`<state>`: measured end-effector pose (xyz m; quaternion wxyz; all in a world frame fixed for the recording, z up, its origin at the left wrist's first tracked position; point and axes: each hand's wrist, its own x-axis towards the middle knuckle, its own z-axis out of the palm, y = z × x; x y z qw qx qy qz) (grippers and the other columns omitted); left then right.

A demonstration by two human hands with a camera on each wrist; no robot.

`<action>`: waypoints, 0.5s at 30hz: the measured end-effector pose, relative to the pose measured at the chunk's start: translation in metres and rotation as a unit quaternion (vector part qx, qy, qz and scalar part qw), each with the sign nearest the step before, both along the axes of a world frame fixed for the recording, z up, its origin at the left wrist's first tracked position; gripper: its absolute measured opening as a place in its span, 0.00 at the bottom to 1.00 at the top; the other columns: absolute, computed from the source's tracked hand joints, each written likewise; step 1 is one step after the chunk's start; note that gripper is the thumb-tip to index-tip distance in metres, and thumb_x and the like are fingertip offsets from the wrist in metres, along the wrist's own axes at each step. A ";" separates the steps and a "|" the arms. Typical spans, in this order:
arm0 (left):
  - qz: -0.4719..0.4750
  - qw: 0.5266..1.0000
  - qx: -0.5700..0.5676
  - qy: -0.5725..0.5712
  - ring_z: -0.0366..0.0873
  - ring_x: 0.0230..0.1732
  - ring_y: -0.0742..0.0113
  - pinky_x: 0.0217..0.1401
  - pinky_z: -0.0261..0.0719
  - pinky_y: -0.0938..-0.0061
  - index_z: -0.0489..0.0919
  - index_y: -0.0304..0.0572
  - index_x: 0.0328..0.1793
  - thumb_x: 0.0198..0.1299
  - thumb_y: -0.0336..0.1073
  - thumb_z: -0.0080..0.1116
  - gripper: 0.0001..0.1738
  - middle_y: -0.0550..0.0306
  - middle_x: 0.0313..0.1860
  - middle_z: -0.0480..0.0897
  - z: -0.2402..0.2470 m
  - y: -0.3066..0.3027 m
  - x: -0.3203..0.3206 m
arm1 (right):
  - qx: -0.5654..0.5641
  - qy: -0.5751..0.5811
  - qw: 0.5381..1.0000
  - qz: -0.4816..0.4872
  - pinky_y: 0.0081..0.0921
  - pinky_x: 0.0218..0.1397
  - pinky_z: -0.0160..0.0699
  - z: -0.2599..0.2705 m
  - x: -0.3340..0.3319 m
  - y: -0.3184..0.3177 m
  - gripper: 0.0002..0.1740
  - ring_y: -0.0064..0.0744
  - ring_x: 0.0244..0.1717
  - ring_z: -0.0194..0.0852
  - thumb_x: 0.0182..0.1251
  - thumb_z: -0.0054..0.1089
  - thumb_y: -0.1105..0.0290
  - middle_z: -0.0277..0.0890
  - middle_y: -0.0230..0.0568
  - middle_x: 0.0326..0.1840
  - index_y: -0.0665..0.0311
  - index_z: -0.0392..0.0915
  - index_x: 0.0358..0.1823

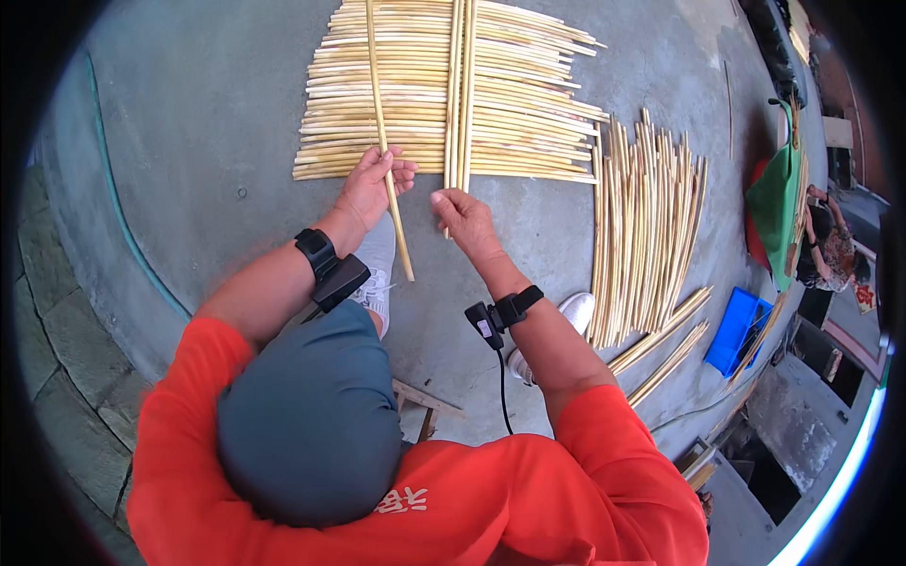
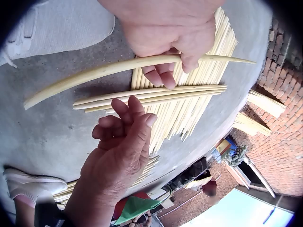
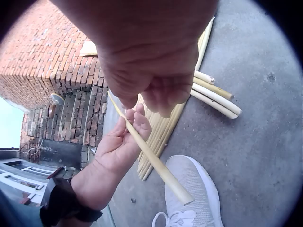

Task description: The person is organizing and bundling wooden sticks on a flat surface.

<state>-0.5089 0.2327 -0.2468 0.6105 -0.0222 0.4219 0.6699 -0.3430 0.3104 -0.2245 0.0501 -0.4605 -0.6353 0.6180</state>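
Note:
My left hand [image 1: 377, 184] pinches a long, pale yellow, peeled wooden stick [image 1: 392, 203] between thumb and fingers, near its lower end. In the left wrist view the stick [image 2: 104, 72] passes under the thumb, other fingers loose behind it. My right hand [image 1: 464, 224] hovers by the near ends of a few lengthwise sticks [image 1: 460, 104]. Its fingers are loosely bent with nothing between them, as the left wrist view of this hand [image 2: 120, 153] shows. Those lengthwise sticks lie across a wide layer of crosswise sticks [image 1: 377, 118] on the concrete floor.
A second pile of sticks [image 1: 646, 236] lies to the right, with smaller bundles [image 1: 665, 344] nearer. Farther right are a blue crate [image 1: 736, 330], a green cloth [image 1: 779, 203] and another person [image 1: 830, 236]. A green hose [image 1: 123, 217] runs along the left. My shoes [image 1: 377, 269] stand below my hands.

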 end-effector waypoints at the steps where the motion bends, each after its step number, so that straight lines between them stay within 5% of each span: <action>1: 0.005 1.000 0.018 0.013 0.75 0.35 0.69 0.43 0.75 0.73 0.67 0.43 0.49 0.65 0.37 0.39 0.11 0.48 0.39 0.77 0.002 0.003 0.001 | -0.044 0.020 0.996 0.074 0.23 0.23 0.70 0.006 -0.001 -0.011 0.13 0.24 0.18 0.69 0.58 0.56 0.62 0.72 0.38 0.18 0.66 0.74 0.35; 6: 0.000 0.999 0.032 -0.024 0.76 0.36 0.68 0.44 0.75 0.70 0.67 0.46 0.44 0.65 0.38 0.41 0.07 0.49 0.39 0.77 0.010 0.012 0.001 | 0.041 0.040 0.994 0.096 0.26 0.26 0.71 -0.007 0.012 -0.049 0.12 0.31 0.20 0.72 0.59 0.56 0.65 0.73 0.41 0.21 0.65 0.71 0.38; 9: -0.025 0.999 0.031 -0.008 0.75 0.39 0.67 0.46 0.74 0.70 0.67 0.45 0.50 0.65 0.38 0.40 0.11 0.49 0.40 0.77 0.012 0.012 0.004 | -0.045 0.019 0.989 0.142 0.19 0.25 0.68 -0.008 0.020 -0.049 0.08 0.18 0.21 0.66 0.62 0.51 0.68 0.71 0.32 0.22 0.64 0.69 0.36; 12: -0.092 0.995 0.016 0.028 0.73 0.42 0.68 0.48 0.72 0.71 0.64 0.43 0.57 0.66 0.39 0.39 0.16 0.50 0.42 0.76 0.015 0.011 0.008 | 0.097 0.008 0.988 0.119 0.19 0.24 0.68 -0.011 0.027 -0.041 0.07 0.19 0.21 0.67 0.63 0.50 0.68 0.71 0.34 0.21 0.65 0.67 0.34; 14: -0.127 0.990 -0.011 0.062 0.73 0.43 0.68 0.49 0.71 0.71 0.63 0.42 0.59 0.66 0.39 0.38 0.18 0.51 0.43 0.75 0.008 0.001 0.006 | 0.081 -0.035 0.996 0.001 0.31 0.27 0.71 -0.016 0.033 -0.018 0.08 0.41 0.22 0.73 0.59 0.53 0.68 0.73 0.44 0.20 0.64 0.68 0.31; 15: -0.161 0.982 -0.038 0.096 0.72 0.44 0.68 0.50 0.70 0.72 0.62 0.41 0.61 0.66 0.40 0.37 0.20 0.51 0.44 0.75 0.000 -0.006 0.004 | 0.090 -0.054 0.994 -0.017 0.27 0.25 0.70 -0.017 0.036 -0.005 0.08 0.33 0.20 0.71 0.60 0.51 0.67 0.73 0.40 0.20 0.65 0.68 0.32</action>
